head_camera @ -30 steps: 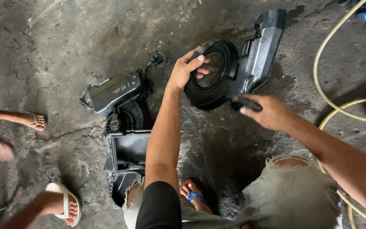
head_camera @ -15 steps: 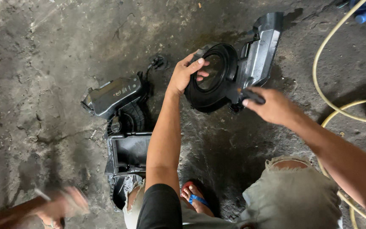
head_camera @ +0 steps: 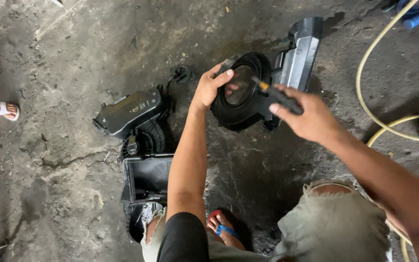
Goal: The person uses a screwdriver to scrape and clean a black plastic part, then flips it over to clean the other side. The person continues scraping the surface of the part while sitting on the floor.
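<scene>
My left hand grips the rim of a black round blower housing that lies on the concrete floor, joined to a long black plastic duct piece. Over the housing, my right hand is closed around a dark-handled screwdriver, whose orange-tipped end points at the round opening. A second black housing assembly with an open box-shaped section lies to the left, near my knees.
A yellow hose loops along the right side, next to a blue object at the top right. Another person's sandalled foot shows at the left edge. My own foot in a red and blue sandal is below.
My right hand has lifted the screwdriver up and over the round housing. The other person's feet at the lower left have moved away; one foot remains at the left edge.
</scene>
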